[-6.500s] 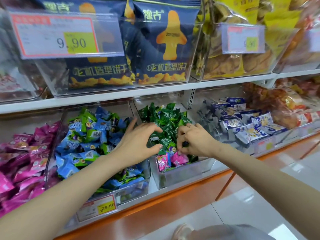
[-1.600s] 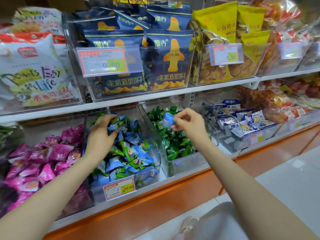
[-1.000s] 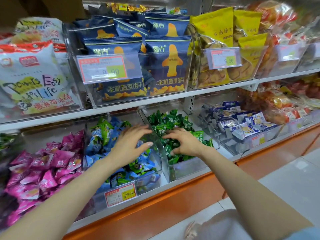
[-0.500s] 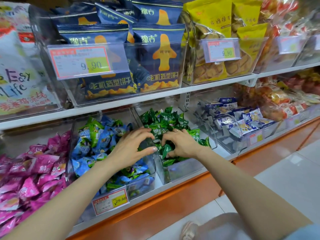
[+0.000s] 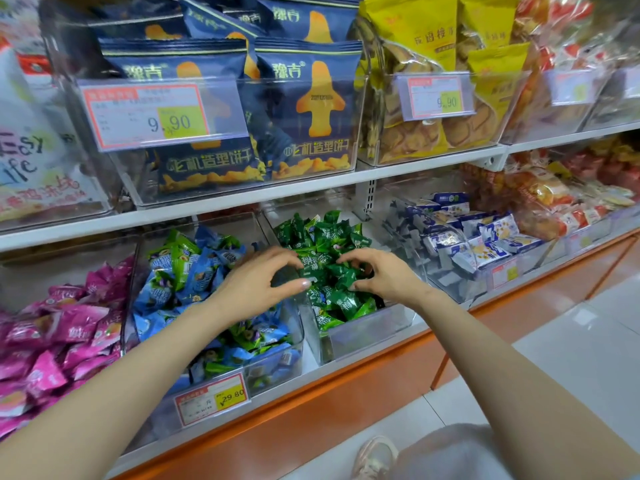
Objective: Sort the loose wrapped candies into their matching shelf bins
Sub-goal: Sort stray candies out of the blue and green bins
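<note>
Your left hand hovers over the wall between the blue-and-green candies and the green candies. Its grip is wide, fingers and thumb arched with nothing seen between them. Your right hand is near it over the middle of the green pile, fingertips curled down into the wrappers; whether that grip holds one cannot be told. The green candies fill their clear bin on the lower shelf, directly under both hands.
</note>
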Motion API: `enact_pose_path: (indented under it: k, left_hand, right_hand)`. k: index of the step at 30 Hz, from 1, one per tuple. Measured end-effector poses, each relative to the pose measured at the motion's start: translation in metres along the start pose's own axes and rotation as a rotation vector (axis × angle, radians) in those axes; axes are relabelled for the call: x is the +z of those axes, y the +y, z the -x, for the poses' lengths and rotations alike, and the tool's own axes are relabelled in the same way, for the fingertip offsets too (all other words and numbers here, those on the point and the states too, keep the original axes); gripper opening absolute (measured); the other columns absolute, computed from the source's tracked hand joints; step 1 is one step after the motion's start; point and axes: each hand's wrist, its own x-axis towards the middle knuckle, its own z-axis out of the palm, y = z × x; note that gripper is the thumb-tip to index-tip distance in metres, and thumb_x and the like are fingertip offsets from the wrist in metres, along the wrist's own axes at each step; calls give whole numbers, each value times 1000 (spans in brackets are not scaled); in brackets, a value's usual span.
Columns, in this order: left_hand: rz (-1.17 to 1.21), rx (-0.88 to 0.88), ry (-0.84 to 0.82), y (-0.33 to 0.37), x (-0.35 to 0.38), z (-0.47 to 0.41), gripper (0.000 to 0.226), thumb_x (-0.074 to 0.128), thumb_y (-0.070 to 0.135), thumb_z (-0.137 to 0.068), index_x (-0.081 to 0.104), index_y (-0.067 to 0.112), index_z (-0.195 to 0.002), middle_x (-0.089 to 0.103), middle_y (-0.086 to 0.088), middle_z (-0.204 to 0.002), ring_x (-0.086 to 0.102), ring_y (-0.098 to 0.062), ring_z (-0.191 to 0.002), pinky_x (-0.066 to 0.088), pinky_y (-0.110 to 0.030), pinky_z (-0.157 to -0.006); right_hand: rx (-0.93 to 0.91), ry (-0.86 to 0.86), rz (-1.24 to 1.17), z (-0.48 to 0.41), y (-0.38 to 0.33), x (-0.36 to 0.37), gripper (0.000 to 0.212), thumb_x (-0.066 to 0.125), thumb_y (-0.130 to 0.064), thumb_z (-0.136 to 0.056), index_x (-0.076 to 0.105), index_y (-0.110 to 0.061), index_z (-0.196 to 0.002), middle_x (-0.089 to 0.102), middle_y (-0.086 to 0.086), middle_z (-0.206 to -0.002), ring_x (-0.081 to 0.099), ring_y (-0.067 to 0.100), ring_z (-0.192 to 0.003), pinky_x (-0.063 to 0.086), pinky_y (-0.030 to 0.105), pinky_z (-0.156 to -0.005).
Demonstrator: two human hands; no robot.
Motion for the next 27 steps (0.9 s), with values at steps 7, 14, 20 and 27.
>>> enact_pose_path:
  k: [7,14,20,27]
  left_hand:
    - [-179,-177,-149,17,-2,-73,64,66,46,-81,39,23,-134,44,3,-140,41,-19,-126,33,-32,-100]
    - [-572,-262,-386,13,11,-110,77,68,51,-77,36,16,-138,46,-4,-138,36,-26,-129,21,-42,-108]
    - [-332,-181,-32,2,5,-105,49,72,30,-79,55,15,-123,57,-6,-125,51,-24,-115,36,-38,-102]
    - [-382,-213,145,-8,-3,-108,44,69,28,-84,51,13,-121,52,-12,-124,49,-28,-115,40,-36,-92]
  right_hand:
    - [77,245,-160,5,5,-15,39,75,-28,-76,59,-34,-111,59,-5,-97,54,15,-82,47,35,-72]
    - [178,102,349,1,-1,-21,45,64,-39,-83,51,-33,-126,63,4,-114,44,25,-115,40,33,-85]
    - [136,51,415,-6,-2,-16,44,64,-39,-84,55,-32,-126,46,6,-127,35,28,-122,32,35,-97]
    - [-40,1,306,-11,-13,-10,56,58,-5,-78,54,-32,-127,47,-2,-137,34,23,-124,32,33,-96]
